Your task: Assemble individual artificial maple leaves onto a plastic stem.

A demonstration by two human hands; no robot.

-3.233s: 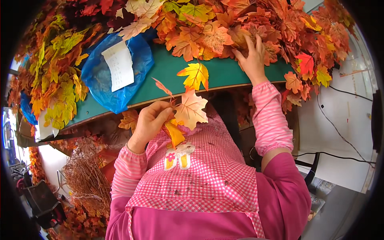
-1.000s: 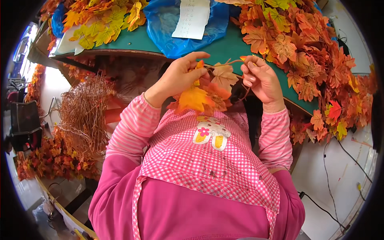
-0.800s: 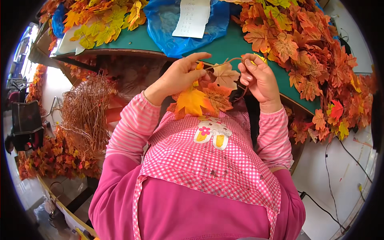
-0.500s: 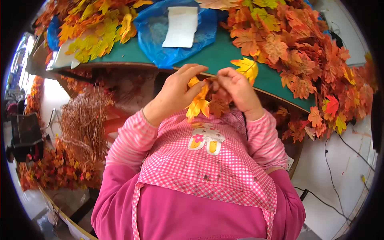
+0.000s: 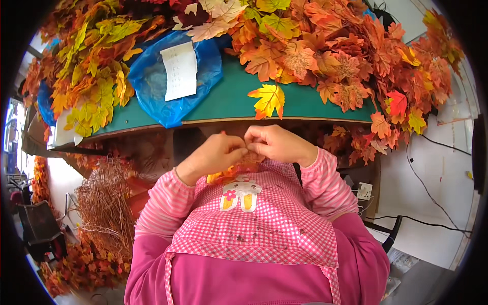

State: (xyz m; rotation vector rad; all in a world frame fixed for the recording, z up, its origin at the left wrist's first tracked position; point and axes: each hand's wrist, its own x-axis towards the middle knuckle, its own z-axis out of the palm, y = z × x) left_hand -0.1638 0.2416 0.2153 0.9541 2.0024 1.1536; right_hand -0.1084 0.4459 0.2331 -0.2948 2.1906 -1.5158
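Note:
My left hand (image 5: 216, 155) is closed around a small bunch of artificial maple leaves just in front of my apron. A yellow-orange leaf (image 5: 222, 176) pokes out below its fingers. My right hand (image 5: 282, 144) meets it with thumb and forefinger pinched together at the same bunch. Under the touching fingertips shows an orange leaf (image 5: 249, 165), partly covered; any stem or wire between the fingers is hidden. Beyond the hands, a single yellow-and-orange maple leaf (image 5: 269, 100) lies on the green tabletop (image 5: 231, 101) near its front edge.
Heaped orange leaves (image 5: 325, 56) cover the table's right side, yellow-green ones (image 5: 96, 101) its left. Between them sits a blue plastic bag (image 5: 203, 76) with a white paper slip (image 5: 180, 71) on it. A bundle of brown wiry stems (image 5: 107, 195) stands at left; black cables (image 5: 432, 223) run at right.
Both hands have drawn back toward my body and lower, and their fingertips have come together. The leaves they hold are now more covered. My view has shifted, showing more of the table.

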